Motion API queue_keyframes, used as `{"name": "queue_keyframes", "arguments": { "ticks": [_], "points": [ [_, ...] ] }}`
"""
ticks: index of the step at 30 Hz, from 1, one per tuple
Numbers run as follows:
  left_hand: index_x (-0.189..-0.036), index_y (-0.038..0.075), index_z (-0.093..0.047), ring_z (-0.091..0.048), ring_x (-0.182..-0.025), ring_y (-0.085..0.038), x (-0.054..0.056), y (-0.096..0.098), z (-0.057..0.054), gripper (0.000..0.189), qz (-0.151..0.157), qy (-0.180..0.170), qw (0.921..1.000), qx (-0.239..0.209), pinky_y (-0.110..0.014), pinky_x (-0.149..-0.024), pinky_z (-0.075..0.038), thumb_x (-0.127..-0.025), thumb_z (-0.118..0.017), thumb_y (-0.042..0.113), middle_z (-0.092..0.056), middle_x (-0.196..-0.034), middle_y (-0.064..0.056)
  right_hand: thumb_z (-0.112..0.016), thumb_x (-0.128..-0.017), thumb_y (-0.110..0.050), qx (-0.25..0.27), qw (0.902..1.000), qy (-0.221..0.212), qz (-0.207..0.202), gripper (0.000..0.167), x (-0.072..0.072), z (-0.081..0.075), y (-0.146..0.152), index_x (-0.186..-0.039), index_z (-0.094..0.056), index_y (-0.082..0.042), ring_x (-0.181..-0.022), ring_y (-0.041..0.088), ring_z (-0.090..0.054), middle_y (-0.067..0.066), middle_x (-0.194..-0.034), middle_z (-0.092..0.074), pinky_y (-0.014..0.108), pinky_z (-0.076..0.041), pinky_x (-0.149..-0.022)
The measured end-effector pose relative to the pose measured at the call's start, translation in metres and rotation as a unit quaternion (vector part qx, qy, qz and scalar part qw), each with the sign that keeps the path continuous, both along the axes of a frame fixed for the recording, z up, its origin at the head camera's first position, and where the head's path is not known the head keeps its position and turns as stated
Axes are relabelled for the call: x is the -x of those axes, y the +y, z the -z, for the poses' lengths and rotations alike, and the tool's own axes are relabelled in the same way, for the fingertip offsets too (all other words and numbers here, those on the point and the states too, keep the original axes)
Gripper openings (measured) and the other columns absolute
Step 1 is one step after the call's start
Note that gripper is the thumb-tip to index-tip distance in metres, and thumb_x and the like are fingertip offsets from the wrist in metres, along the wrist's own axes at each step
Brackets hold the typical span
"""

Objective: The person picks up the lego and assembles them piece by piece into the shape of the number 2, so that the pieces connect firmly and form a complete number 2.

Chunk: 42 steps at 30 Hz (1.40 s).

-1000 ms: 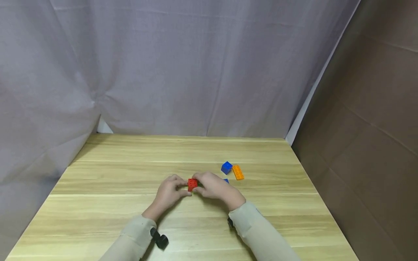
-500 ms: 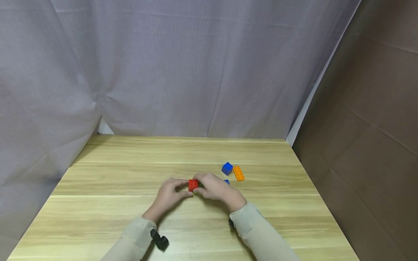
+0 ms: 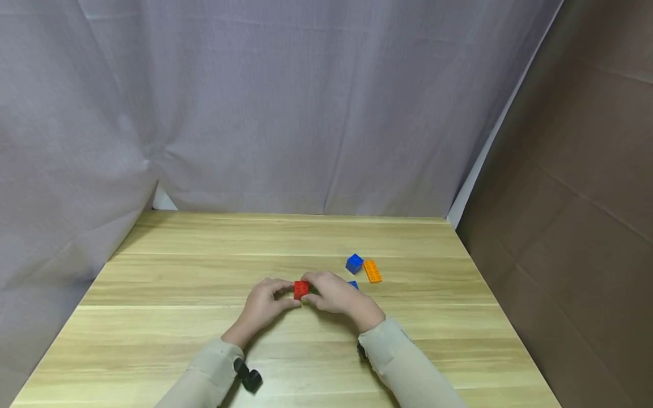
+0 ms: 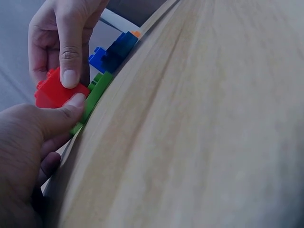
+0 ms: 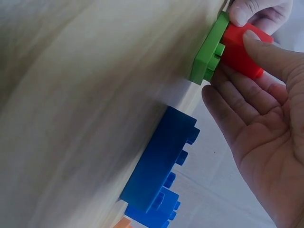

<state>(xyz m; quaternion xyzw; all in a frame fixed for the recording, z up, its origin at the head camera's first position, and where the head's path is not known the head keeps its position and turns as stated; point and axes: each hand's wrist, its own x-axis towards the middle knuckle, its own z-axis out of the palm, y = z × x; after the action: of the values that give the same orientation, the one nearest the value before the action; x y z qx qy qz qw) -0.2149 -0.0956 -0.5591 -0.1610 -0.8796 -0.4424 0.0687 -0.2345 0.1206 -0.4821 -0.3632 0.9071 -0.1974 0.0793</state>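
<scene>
A red brick (image 3: 301,290) sits on the right-of-centre part of the table between both hands. Under it lies a flat green brick (image 5: 209,52) with bare studs showing on its right end. My left hand (image 3: 263,302) pinches the green brick's left end, its thumb overlapping the lower edge of the red brick in the left wrist view. From above and the right, my right hand (image 3: 334,292) grips the red brick between thumb and fingers. In the head view the right hand covers most of the green brick.
Beyond the right hand, a blue brick (image 3: 354,264) stands beside a flat orange brick (image 3: 373,271). A longer blue brick (image 5: 161,156) is nearer, partly behind the right hand in the head view. Grey cloth (image 3: 255,113) hangs behind the wooden table (image 3: 204,243).
</scene>
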Motion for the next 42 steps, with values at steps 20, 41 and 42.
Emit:
{"name": "queue_keyframes", "arguments": {
  "ticks": [20,41,42],
  "points": [
    [-0.111,0.021,-0.077,-0.058,-0.092,-0.007,-0.0036,0.0002,-0.0026,0.041,0.0,0.018,0.9998,0.012,-0.034,-0.081,-0.05,-0.076,-0.089,0.037,-0.072,-0.107,0.014,-0.068,-0.098,-0.024,-0.01,0.9999,0.0,0.005,0.027,-0.0027,0.0008,-0.0034,-0.121,-0.063,-0.011,-0.079,0.006,-0.059,-0.006,-0.097,-0.067,0.021,-0.051,-0.072],
    [-0.109,0.02,-0.076,-0.057,-0.09,-0.009,-0.0051,0.0042,-0.0067,0.041,-0.007,0.03,0.999,0.032,-0.035,-0.083,-0.046,-0.075,-0.09,0.036,-0.073,-0.106,0.012,-0.069,-0.098,-0.022,-0.012,0.9998,-0.007,0.011,0.025,-0.0027,-0.0026,-0.0037,-0.12,-0.064,-0.011,-0.08,0.006,-0.059,-0.005,-0.099,-0.068,0.021,-0.052,-0.074],
    [-0.11,0.02,-0.076,-0.057,-0.089,-0.01,-0.0052,0.0042,-0.0066,0.041,-0.006,0.033,0.9989,0.034,-0.035,-0.083,-0.046,-0.075,-0.09,0.036,-0.072,-0.106,0.012,-0.069,-0.098,-0.022,-0.011,0.9999,-0.008,0.011,0.025,-0.0026,-0.0027,-0.0034,-0.12,-0.064,-0.011,-0.081,0.006,-0.059,-0.005,-0.099,-0.068,0.021,-0.052,-0.074]
  ]
}}
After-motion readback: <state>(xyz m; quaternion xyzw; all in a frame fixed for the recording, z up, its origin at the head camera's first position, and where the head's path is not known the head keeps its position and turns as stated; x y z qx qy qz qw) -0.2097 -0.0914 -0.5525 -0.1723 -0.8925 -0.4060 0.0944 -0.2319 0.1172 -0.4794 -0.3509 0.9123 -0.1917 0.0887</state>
